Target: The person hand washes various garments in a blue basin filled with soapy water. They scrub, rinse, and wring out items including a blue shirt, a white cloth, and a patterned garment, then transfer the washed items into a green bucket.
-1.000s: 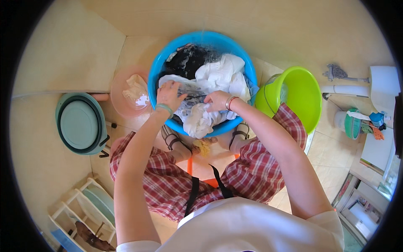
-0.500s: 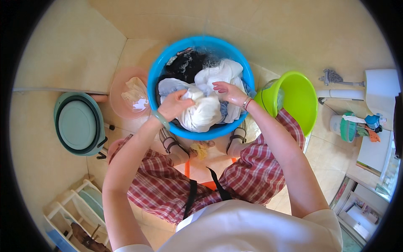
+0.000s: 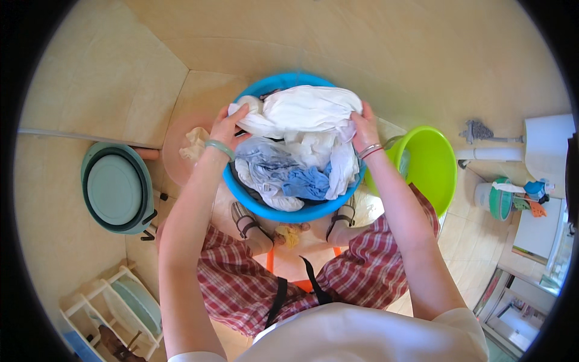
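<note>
A white garment (image 3: 310, 108) is stretched sideways between my two hands over the far half of a round blue basin (image 3: 274, 213). At its left end, my left hand (image 3: 229, 125) is closed on the cloth, with the thumb on top. My right hand (image 3: 365, 130) grips the other end near the basin's right rim. Below the garment, the basin holds wet laundry: a greyish-blue cloth (image 3: 265, 158), a brighter blue cloth (image 3: 307, 182) and more white cloth (image 3: 344, 172). Dark cloth shows only in small patches at the edges.
A bright green bucket (image 3: 437, 172) stands right of the basin. On the left are a translucent pink basin (image 3: 175, 163) with pale cloth (image 3: 194, 143) and a folded grey-green basin (image 3: 114, 188). A white rack (image 3: 84, 311) stands lower left. Tiled walls rise close behind.
My hands have moved apart and away from me, spreading the bunched white garment across the basin's far side. Greyish-blue and blue cloths now show, while the dark cloth is mostly covered.
</note>
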`<state>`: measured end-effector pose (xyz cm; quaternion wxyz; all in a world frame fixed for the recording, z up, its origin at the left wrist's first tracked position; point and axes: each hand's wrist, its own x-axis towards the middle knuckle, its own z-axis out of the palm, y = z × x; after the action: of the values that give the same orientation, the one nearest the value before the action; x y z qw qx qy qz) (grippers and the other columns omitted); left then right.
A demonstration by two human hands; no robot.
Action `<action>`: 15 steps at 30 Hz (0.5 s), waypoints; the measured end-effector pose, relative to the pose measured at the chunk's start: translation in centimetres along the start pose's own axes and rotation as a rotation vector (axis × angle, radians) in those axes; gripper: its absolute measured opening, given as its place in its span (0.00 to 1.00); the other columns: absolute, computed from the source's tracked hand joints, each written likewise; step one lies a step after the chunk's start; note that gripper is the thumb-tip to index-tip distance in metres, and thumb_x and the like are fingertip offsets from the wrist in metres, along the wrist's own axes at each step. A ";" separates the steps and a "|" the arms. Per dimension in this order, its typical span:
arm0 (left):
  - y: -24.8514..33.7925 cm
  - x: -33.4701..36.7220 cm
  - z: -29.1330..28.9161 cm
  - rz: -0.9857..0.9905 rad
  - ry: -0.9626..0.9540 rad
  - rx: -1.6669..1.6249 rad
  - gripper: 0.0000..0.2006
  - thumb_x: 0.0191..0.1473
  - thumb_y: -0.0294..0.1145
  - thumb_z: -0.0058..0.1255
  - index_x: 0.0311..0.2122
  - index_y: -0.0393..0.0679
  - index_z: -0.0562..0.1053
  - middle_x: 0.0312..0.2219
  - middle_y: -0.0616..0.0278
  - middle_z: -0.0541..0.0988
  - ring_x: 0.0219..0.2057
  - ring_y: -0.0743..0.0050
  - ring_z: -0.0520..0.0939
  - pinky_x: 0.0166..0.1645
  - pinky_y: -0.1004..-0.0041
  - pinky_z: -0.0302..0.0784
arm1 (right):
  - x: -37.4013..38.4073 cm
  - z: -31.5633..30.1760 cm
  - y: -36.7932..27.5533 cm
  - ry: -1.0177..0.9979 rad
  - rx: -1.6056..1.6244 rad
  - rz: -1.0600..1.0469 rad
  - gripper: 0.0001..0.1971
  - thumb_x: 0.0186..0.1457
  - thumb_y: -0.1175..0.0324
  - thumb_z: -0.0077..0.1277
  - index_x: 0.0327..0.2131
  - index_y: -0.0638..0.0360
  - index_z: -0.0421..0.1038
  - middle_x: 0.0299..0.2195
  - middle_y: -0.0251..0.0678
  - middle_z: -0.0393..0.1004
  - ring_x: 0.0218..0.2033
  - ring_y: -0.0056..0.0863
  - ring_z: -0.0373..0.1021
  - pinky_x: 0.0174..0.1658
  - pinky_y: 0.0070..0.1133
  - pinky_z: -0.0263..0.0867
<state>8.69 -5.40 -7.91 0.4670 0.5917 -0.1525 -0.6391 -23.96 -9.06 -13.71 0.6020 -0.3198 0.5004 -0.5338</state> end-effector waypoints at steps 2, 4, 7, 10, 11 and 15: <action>-1.8 2.5 -1.2 0.078 0.019 -0.056 0.23 0.49 0.34 0.60 0.49 0.46 0.65 0.44 0.59 0.74 0.43 0.63 0.77 0.40 0.62 0.75 | 1.8 -0.2 -0.3 0.020 -0.096 -0.053 0.22 0.49 0.79 0.47 0.50 0.60 0.65 0.42 0.36 0.72 0.41 0.25 0.70 0.44 0.20 0.66; -4.3 4.9 -1.5 0.154 -0.040 -0.123 0.21 0.47 0.31 0.62 0.45 0.44 0.66 0.42 0.57 0.75 0.41 0.66 0.78 0.32 0.72 0.77 | 3.5 -0.6 0.5 0.023 -0.210 -0.061 0.24 0.48 0.77 0.49 0.52 0.59 0.65 0.44 0.39 0.72 0.44 0.27 0.69 0.47 0.20 0.66; -7.8 8.9 -0.8 0.248 -0.084 0.309 0.23 0.47 0.35 0.62 0.47 0.41 0.66 0.42 0.56 0.75 0.41 0.65 0.78 0.39 0.67 0.78 | 5.3 -0.5 2.9 -0.179 -0.801 -0.235 0.26 0.47 0.73 0.52 0.53 0.56 0.65 0.47 0.43 0.71 0.49 0.32 0.67 0.52 0.23 0.63; -11.2 11.6 -0.6 0.643 0.095 0.817 0.38 0.46 0.45 0.61 0.59 0.43 0.58 0.55 0.43 0.63 0.56 0.47 0.65 0.57 0.60 0.63 | 6.3 2.3 4.9 -0.181 -1.159 -0.355 0.32 0.45 0.58 0.59 0.55 0.46 0.63 0.59 0.45 0.57 0.58 0.47 0.56 0.58 0.36 0.55; -10.9 11.2 0.6 0.749 0.207 0.961 0.40 0.45 0.46 0.61 0.61 0.44 0.56 0.58 0.41 0.59 0.59 0.43 0.61 0.60 0.59 0.59 | 6.8 3.1 5.9 -0.117 -1.218 -0.386 0.33 0.44 0.54 0.59 0.56 0.44 0.63 0.60 0.45 0.54 0.59 0.51 0.54 0.58 0.40 0.54; -12.1 12.9 2.5 0.677 -0.005 1.614 0.35 0.52 0.52 0.50 0.64 0.60 0.53 0.63 0.41 0.47 0.65 0.44 0.47 0.65 0.50 0.41 | 7.9 5.4 11.5 -0.320 -1.588 -0.527 0.31 0.47 0.46 0.54 0.56 0.37 0.61 0.60 0.44 0.53 0.57 0.53 0.55 0.54 0.49 0.53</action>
<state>3.16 -10.07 -24.25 0.0701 0.6633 -0.7267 -0.1644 -15.68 -14.85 -24.71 0.1186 -0.8247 0.5446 -0.0955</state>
